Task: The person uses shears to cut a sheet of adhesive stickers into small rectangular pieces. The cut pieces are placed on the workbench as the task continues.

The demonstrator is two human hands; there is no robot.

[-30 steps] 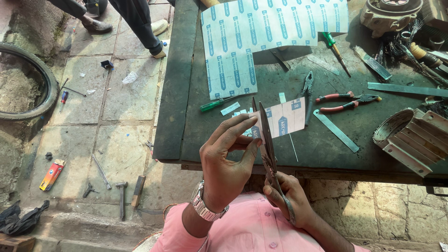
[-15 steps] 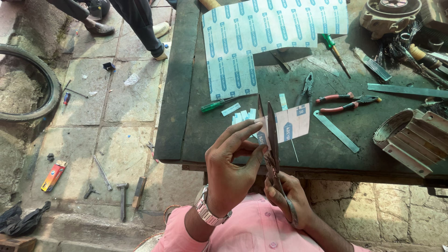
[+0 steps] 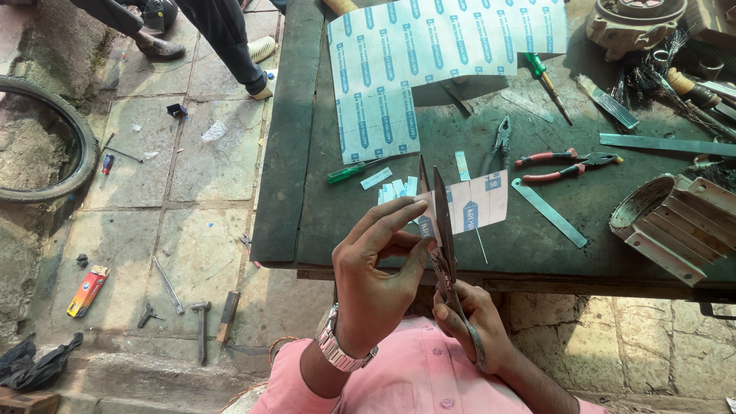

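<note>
Snipping pale blue-marked paper piece (image 3: 477,205)

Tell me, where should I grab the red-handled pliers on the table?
Grip the red-handled pliers by the two red handles, coming from the left end. The handles lie slightly spread and free of other tools on the dark table, while the metal nose points right toward the clutter.

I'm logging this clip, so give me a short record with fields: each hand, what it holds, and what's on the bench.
left hand: pinches small printed paper piece
right hand: grip on scissors, blades open around the paper's edge
bench: large printed sheet, green screwdriver, red-handled pliers, metal ruler
ground: hammer, tyre
</note>
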